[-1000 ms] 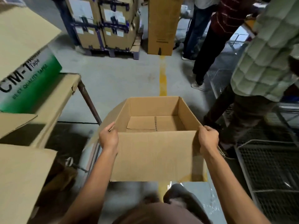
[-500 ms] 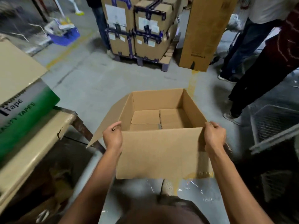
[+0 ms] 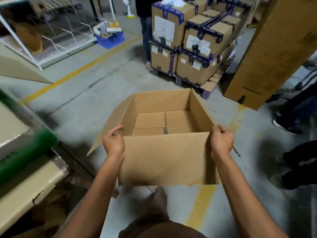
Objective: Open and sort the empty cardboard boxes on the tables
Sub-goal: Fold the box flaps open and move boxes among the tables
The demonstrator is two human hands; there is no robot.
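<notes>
I hold the open brown cardboard box (image 3: 164, 157) by its near corners, left hand (image 3: 113, 144) and right hand (image 3: 221, 143) gripping; light, stiff, flaps floppy.

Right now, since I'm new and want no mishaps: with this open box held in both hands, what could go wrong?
1. The left hand and right hand pinch only the near corners of the box; the cardboard could bend or slip.
2. The loose flap sticks out leftward and might catch the table.
3. People's feet stand close on the right; the box could bump them.
</notes>
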